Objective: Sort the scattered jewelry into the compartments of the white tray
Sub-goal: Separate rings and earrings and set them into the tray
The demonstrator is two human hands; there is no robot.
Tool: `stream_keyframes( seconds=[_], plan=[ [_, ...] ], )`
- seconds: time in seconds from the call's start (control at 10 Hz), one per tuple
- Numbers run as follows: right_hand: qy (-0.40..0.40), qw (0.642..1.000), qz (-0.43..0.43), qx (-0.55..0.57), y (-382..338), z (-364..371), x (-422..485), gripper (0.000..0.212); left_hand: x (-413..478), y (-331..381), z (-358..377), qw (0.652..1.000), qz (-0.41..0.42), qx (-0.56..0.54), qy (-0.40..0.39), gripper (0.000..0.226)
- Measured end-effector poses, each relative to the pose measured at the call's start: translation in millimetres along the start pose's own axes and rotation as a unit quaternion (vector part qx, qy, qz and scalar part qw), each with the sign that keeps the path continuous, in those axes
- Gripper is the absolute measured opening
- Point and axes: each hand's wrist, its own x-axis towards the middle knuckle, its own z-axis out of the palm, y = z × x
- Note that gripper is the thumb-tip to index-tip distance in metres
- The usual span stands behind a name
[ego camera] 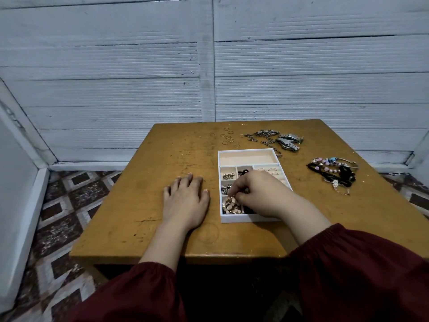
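Scuffed brown wooden table (139, 205) carries the white rectangular divided tray (243, 218). Left hand (185, 203) lies flat, fingers spread, holding nothing, just left of tray. Right hand (257, 194) is over tray, fingertips pinching pink-and-gold beaded jewelry (231, 205) in its near-left compartment. Beaded bracelets (334, 170) sit right of tray; silver watches (287, 141) and thin gold rings (227, 138) beyond it.

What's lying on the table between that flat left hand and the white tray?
Nothing: in the head view, only bare table separates the left hand from the white tray.

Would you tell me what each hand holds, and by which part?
The right hand pinches the beaded jewelry at its far end; the left hand holds nothing.
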Motion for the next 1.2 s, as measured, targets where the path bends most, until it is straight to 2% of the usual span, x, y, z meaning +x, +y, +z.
stream_keyframes(
  seconds=[0.2, 0.4, 0.6, 0.7, 0.9, 1.2],
  plan=[
    [0.014, 1.0, -0.007, 0.003, 2.3, 1.3, -2.0, 0.008, 0.2, -0.3, 0.6, 1.0, -0.002, -0.002, 0.002, 0.049],
    [0.039, 0.997, -0.013, -0.06, 1.2, 3.2, -0.3, 0.016, 0.0, 0.0, 0.7, 1.0, -0.004, 0.004, 0.002, 0.049],
    [0.023, 0.996, -0.025, -0.084, 4.5, 2.5, -1.8, 0.034, 0.3, -0.6, 0.6, 1.0, -0.002, 0.001, -0.001, 0.049],
    [0.054, 0.997, -0.032, -0.042, 5.4, 4.1, -1.1, 0.028, 0.7, -0.9, 1.6, 1.0, -0.001, 0.003, 0.002, 0.049],
    [0.058, 0.996, -0.03, -0.054, 1.5, 7.6, 2.2, 0.012, 0.6, -0.5, 1.2, 1.0, -0.001, 0.001, 0.0, 0.05],
    [0.05, 0.99, -0.052, -0.12, -1.1, 4.4, 2.4, 0.018, 1.6, -0.4, 2.2, 1.0, -0.002, -0.001, 0.005, 0.049]
  ],
)
